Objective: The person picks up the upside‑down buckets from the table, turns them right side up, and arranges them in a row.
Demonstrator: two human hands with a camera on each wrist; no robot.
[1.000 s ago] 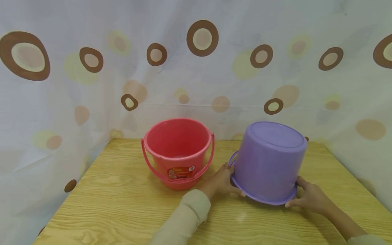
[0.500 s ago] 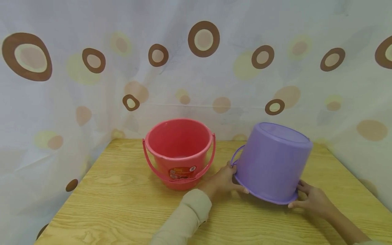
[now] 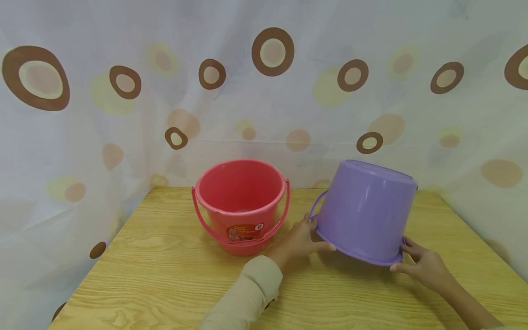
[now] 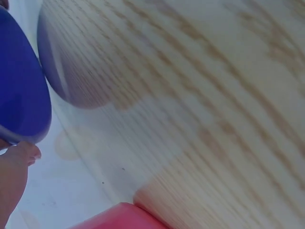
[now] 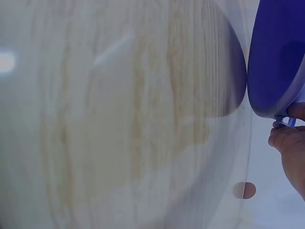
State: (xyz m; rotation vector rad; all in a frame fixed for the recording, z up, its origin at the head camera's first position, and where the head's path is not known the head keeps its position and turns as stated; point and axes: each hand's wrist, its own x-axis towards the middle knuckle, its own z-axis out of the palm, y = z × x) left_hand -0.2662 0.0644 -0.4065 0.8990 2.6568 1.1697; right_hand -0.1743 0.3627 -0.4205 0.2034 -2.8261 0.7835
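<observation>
A purple bucket (image 3: 367, 215) is held upside down and tilted, its base up and its rim toward the table. My left hand (image 3: 303, 238) grips the rim on the left, beside the looped handle (image 3: 315, 204); in the left wrist view the left hand (image 4: 16, 171) shows at the rim's edge. On the other side my right hand (image 3: 425, 268) pinches the rim, and in the right wrist view the right hand (image 5: 290, 143) is close to the handle's joint. A pink bucket (image 3: 241, 220) stands upright left of the purple one, its handle hanging down in front.
Both buckets are over a wooden table (image 3: 156, 275), which reflects the purple one in the wrist views. Behind and at the sides hangs a pale curtain (image 3: 243, 114) printed with brown rings and spots. The left forearm passes close to the pink bucket's front.
The purple bucket has shifted slightly right, tilted further, and risen a little at its rim. Both hands have moved with it. The pink bucket has stayed in place.
</observation>
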